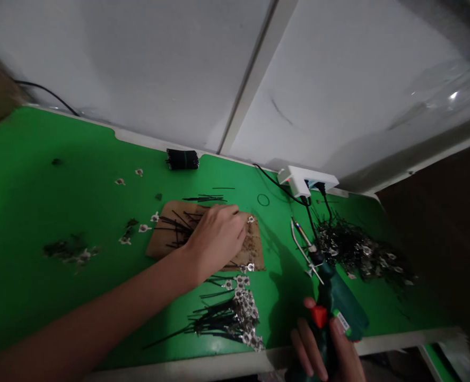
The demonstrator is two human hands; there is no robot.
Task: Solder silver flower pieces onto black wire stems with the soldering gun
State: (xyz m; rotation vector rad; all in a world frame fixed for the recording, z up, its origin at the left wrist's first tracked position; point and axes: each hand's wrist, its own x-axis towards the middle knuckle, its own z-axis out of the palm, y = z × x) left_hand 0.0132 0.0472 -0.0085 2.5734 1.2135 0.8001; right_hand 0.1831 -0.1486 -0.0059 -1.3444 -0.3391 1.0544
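Observation:
My right hand [312,347] grips a dark green soldering gun [344,297] with a red trigger at the table's front edge. The gun's tip and a bent metal feed tube point up and to the left. My left hand [219,231] rests over a brown cardboard piece [167,244], fingers curled down; whatever they pinch is hidden beneath them. Short black wires [181,228] lie on the cardboard left of that hand. Small silver metal tabs [251,218] show at its edges. Below the cardboard lies a pile of wires with tabs attached [245,313].
A white power strip [310,180] with plugged-in black cords stands against the wall. A tangled heap of wires and tabs [362,252] lies at the right. A tied black wire bundle [183,159] sits at the back. Loose tabs [124,239] are scattered on the green tabletop [79,196].

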